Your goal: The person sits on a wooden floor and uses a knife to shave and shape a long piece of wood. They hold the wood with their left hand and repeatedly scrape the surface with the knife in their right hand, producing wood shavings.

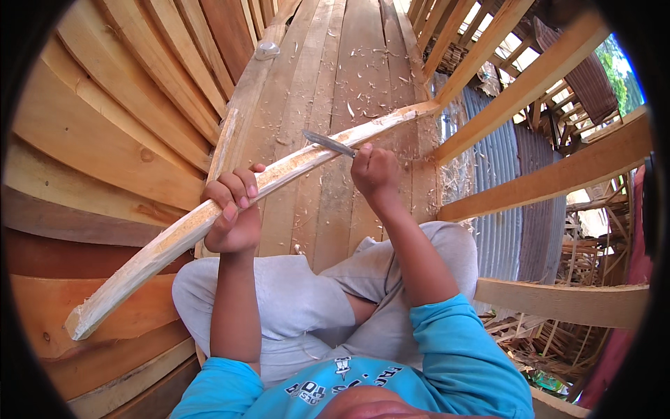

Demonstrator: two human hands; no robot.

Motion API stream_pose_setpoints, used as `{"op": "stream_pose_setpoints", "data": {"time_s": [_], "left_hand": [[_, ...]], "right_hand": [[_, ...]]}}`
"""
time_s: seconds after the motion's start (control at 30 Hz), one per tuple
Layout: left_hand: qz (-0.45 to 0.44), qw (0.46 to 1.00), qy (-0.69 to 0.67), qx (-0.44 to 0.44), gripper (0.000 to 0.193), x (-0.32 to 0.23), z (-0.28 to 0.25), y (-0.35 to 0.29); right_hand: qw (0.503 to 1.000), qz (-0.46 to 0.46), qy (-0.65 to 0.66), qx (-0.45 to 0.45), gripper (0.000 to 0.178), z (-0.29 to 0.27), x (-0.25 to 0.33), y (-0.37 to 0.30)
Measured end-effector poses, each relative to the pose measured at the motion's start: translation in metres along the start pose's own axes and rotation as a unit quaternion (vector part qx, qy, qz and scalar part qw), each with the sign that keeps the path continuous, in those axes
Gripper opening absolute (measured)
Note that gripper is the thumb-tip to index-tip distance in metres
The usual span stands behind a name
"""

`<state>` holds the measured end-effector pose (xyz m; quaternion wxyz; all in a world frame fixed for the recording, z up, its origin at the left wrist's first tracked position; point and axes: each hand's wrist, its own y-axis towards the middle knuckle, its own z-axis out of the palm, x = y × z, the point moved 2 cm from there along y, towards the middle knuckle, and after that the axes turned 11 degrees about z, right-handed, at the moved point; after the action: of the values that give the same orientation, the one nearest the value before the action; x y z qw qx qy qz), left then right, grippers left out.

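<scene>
A long pale wooden pole (185,227), its faces roughly hewn, slants across my lap from the lower left to the upper right. My left hand (234,209) is closed around it left of the middle, fingers over the top. In my right hand (375,170) is a knife (328,142), gripped in a fist that hides its handle. The narrow grey blade lies across the pole, pointing to the left, to the right of my left hand. The pole's far end reaches the railing on the right.
Wood shavings are strewn over the plank floor (349,77). A small clear container (266,50) stands at the far left. Wall boards (112,140) rise on the left; wooden railing slats (551,174) run along the right, with corrugated metal sheets (492,202) beyond. My crossed legs (279,286) are beneath my arms.
</scene>
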<state>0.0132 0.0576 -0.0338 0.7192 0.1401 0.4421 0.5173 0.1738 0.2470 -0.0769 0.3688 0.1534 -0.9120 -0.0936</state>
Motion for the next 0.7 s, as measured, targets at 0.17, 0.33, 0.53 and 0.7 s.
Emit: {"op": "stream_pose_setpoints", "data": {"time_s": [0.17, 0.33, 0.53, 0.7], "left_hand": [[0.005, 1.000, -0.019, 0.014, 0.018, 0.000, 0.001, 0.002], [0.016, 0.999, -0.036, 0.026, 0.015, 0.003, 0.004, 0.006], [0.037, 0.999, -0.018, 0.034, 0.017, 0.001, 0.003, 0.007], [0.031, 0.999, -0.018, 0.026, 0.017, -0.003, 0.002, 0.003]], "right_hand": [[1.000, 0.000, 0.020, 0.015, 0.048, -0.001, 0.002, -0.001], [0.973, 0.059, 0.125, 0.185, 0.055, 0.001, -0.021, 0.005], [0.980, 0.007, 0.102, 0.173, 0.050, -0.019, -0.035, 0.001], [0.928, 0.075, 0.292, 0.216, 0.037, -0.020, -0.035, 0.000]]}}
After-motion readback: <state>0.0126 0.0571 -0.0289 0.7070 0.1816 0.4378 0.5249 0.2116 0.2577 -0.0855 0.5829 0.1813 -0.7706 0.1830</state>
